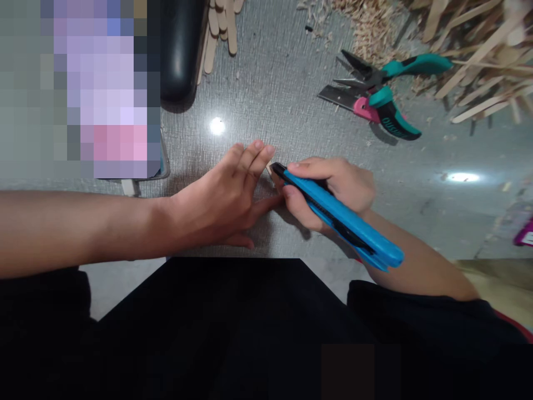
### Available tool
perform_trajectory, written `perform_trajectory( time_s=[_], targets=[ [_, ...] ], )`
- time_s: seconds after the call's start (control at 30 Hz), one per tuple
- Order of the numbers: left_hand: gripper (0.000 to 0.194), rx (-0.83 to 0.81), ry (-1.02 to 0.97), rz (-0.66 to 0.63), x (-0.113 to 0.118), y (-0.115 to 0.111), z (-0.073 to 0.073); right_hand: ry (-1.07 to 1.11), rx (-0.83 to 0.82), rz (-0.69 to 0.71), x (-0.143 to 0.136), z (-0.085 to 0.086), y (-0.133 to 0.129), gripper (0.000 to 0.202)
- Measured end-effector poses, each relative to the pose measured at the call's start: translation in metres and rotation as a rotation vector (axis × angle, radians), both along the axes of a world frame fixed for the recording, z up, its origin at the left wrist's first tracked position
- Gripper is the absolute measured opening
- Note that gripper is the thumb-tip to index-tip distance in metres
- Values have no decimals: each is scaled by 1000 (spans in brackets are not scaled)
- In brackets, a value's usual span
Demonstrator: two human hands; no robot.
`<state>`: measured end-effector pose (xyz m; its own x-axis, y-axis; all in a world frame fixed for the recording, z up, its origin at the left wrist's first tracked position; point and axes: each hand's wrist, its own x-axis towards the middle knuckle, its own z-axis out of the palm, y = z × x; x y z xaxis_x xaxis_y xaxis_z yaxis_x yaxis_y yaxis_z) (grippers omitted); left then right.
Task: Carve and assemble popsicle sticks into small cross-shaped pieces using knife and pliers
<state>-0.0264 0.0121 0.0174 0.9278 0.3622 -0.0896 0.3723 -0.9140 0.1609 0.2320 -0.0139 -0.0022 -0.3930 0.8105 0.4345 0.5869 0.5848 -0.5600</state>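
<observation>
A blue utility knife (345, 216) is gripped in my right hand (345, 180), its black nose pointing up and left. The nose meets a small pale piece of wooden stick (268, 166), of which only a bit shows. My left hand (233, 189) lies palm down on the table, its fingertips holding the stick down beside the knife's nose. One left finger stretches under the knife towards my right hand. The knife's blade edge and most of the stick are hidden by the fingers.
Pliers with teal handles (395, 119) lie at upper right, over a pink-and-dark cutter blade (339, 99). Behind are wood shavings (370, 28) and a pile of wooden sticks (478, 66). More sticks (220, 28) lie beside a black case (179, 50). A cabled device (165, 158) sits left.
</observation>
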Motion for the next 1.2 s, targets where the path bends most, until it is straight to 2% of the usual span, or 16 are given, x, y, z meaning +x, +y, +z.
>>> perform_trajectory(
  time_s=[0.17,0.27,0.6,0.83,1.0,1.2],
  targets=[
    [96,23,1,9,0,-1,0,-72,7,76,-5,8,3,26],
    [94,19,-13,17,-1,-2,-1,-88,10,68,-7,11,4,25],
    [98,47,-44,75,1,-11,-9,-77,27,69,-6,7,4,13],
    [99,24,-58,88,1,-13,-13,-132,28,14,-3,1,-1,12],
    [100,11,-51,86,2,-12,-11,-107,-6,57,-2,3,1,14],
    [100,5,-15,44,1,-7,-2,-104,-12,55,-1,4,1,13]
  ],
)
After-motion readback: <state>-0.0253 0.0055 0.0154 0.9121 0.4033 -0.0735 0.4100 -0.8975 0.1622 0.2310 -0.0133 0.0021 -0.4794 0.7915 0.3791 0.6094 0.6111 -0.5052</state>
